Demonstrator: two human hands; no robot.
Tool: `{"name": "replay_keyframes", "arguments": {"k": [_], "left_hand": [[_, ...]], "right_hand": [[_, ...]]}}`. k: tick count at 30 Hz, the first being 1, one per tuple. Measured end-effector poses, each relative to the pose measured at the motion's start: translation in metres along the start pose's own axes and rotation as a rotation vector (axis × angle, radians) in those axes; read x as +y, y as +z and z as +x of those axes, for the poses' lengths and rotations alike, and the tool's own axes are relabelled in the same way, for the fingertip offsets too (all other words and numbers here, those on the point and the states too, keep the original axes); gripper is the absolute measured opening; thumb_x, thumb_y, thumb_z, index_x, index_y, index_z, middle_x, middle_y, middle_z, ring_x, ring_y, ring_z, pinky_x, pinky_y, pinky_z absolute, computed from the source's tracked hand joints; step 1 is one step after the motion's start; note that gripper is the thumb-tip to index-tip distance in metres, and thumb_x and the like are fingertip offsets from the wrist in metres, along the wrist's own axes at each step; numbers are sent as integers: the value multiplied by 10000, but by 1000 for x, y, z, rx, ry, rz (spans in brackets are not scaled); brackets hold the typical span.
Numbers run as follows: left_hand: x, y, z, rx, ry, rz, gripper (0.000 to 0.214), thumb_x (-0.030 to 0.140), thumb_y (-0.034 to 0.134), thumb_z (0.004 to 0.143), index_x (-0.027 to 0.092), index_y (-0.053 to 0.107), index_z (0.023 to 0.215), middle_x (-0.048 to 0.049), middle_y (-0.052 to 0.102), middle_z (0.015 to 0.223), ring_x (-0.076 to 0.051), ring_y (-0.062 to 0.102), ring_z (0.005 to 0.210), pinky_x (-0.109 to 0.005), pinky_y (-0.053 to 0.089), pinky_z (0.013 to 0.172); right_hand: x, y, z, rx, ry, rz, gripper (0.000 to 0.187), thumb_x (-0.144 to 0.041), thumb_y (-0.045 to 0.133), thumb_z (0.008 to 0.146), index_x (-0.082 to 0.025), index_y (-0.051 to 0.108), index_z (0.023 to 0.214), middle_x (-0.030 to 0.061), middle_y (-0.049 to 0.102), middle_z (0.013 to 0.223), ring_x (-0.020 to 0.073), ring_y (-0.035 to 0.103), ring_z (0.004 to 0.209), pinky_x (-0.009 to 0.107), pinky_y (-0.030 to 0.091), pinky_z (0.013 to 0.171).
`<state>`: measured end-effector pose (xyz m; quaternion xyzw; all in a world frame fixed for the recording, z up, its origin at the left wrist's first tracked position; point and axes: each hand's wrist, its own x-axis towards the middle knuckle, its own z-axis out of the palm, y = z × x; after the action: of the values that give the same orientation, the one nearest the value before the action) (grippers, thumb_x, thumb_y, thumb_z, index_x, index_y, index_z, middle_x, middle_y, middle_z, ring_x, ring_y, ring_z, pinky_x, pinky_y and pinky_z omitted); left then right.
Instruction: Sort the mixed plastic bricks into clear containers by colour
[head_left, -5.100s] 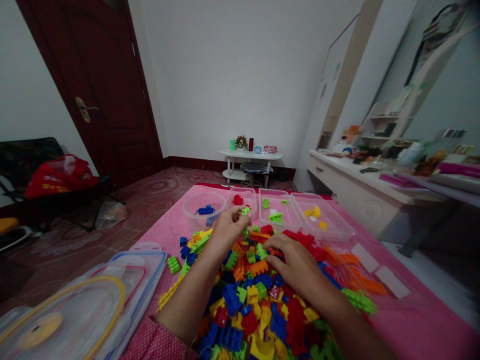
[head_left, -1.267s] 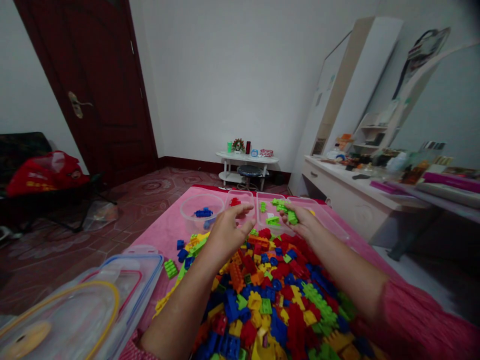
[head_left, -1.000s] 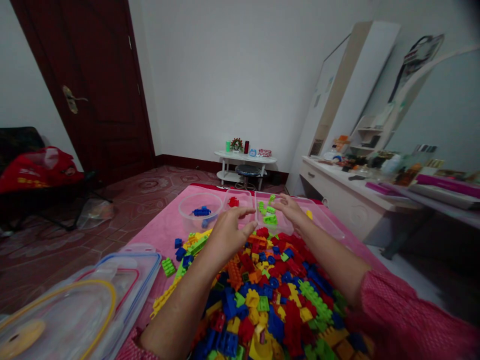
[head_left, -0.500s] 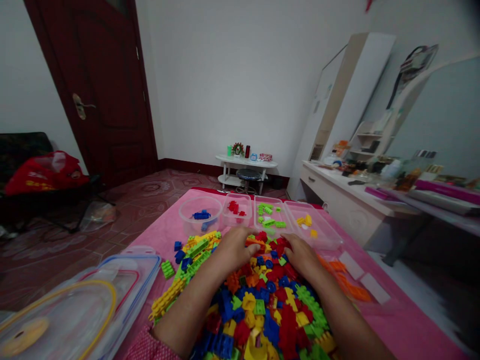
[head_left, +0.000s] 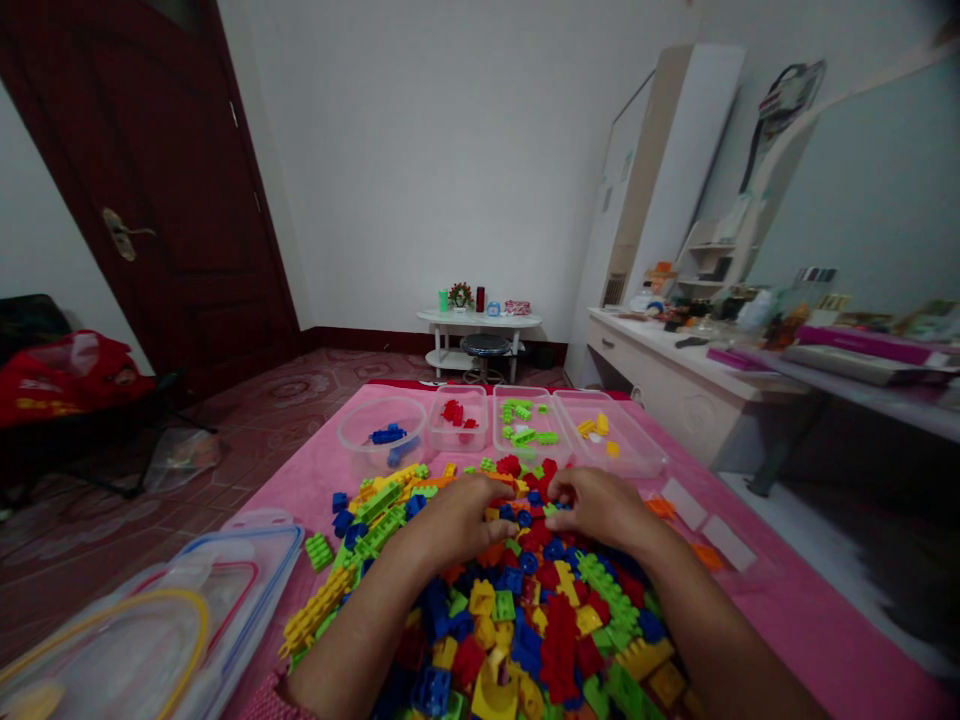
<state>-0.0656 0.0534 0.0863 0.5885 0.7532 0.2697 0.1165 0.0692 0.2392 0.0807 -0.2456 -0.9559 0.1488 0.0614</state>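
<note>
A heap of toy building blocks (head_left: 517, 620) in red, blue, yellow, green and orange spreads across the pink tabletop beneath my hands. My left hand (head_left: 466, 515) rests over the heap's far part, thumb stretched apart from the fingers, with orange and blue blocks beside it. Across from it, my right hand (head_left: 600, 508) curls at the heap's far right, thumb and forefinger closing around a small green block (head_left: 552, 508). Several red blocks lie near those fingertips. The undersides of both hands are hidden.
Behind the heap stand a round tub (head_left: 382, 425) with blue blocks, a small box (head_left: 459, 435) with red ones, a box (head_left: 531, 452) with green ones and a box (head_left: 637, 450) with yellow ones. Orange pieces (head_left: 706, 556) lie right. Clear lids (head_left: 247, 575) are stacked left.
My right hand has drawn its thumb and forefinger together at a small green block. My left hand stays over the heap with its thumb apart. The whole view has shifted slightly.
</note>
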Motion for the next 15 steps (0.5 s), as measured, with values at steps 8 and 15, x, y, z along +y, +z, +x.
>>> {"name": "replay_keyframes", "arguments": {"k": [8, 15], "left_hand": [[3, -4, -1, 0, -23, 9, 409, 345, 594, 761, 219, 631, 1148, -75, 648, 1154, -252, 585, 1044, -352, 444, 887], [4, -4, 0, 19, -8, 5, 387, 345, 584, 769, 223, 641, 1132, -77, 653, 1144, -262, 585, 1052, -366, 437, 899]], "right_hand": [[-7, 6, 2, 33, -83, 109, 179, -205, 632, 634, -229, 680, 805, 2, 665, 770, 162, 589, 709, 237, 373, 603], [8, 29, 17, 120, 38, 11, 568, -200, 499, 716, -142, 517, 1281, 139, 578, 1225, 251, 533, 1121, 326, 379, 932]]}}
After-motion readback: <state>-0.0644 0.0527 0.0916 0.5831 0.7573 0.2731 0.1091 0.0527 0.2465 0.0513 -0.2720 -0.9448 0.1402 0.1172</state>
